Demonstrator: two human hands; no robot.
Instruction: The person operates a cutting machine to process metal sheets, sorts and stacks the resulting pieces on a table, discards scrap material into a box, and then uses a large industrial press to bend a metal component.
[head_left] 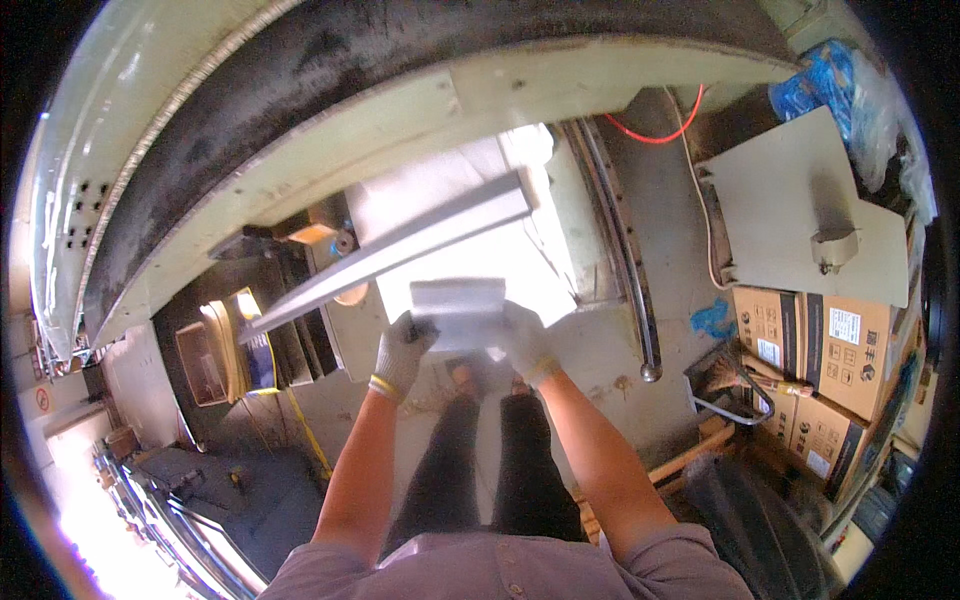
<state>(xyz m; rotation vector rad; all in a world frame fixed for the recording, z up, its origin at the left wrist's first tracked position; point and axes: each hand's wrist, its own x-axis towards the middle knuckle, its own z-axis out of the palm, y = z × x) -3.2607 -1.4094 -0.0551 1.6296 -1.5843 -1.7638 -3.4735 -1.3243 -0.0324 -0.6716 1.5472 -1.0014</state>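
Observation:
Between my hands is a small bent sheet-metal piece (458, 302), silvery grey, slightly blurred, with a darker upper edge. My left hand (403, 355), in a light knitted glove with a yellow cuff, grips its left end. At the right end my right hand (526, 347), gloved the same way, closes on it; some of those fingers are smeared by motion or glare. Just beyond the piece, a long grey metal bar (390, 250) runs slantwise above a brightly lit pale surface (470, 265).
A large machine beam (440, 100) arches across the far side. Right of my hands stands a dark rail with a rounded end (651, 372). Cardboard boxes (845, 350), a dustpan (735, 405) and a brush (770, 382) are farther right. An open box (205, 365) lies left.

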